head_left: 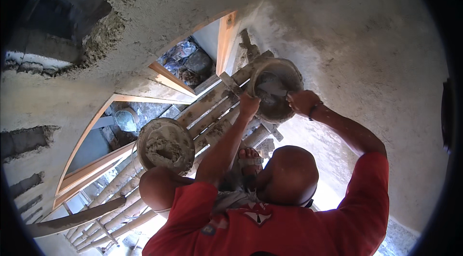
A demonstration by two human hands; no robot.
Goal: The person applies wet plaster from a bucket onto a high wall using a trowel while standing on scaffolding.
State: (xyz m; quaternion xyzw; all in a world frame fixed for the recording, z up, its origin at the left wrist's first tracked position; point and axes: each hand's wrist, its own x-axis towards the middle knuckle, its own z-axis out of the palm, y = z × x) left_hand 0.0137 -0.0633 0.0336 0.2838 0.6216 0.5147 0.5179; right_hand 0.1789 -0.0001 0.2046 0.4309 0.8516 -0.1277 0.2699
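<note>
A round, mortar-smeared pan (275, 113) rests on wooden planks at the upper middle. My left hand (249, 105) is closed over its near left rim. On the other side, my right hand (304, 102) is wrapped round the handle of a trowel, mostly hidden in the fist. The trowel's grey blade (274, 90) reaches into the pan, over wet mortar at the bottom. Lower left of this pan stands a second round container (164, 152), a bucket with a wire handle, holding a heap of grey mortar.
Wooden planks (207, 104) and poles (115, 222) form a scaffold below me. A long wooden board (77, 220) juts in at the lower left. Plastered walls (376, 63) rise around. Wooden frames (96, 179) edge the openings at left; another bucket (126, 120) lies lower down.
</note>
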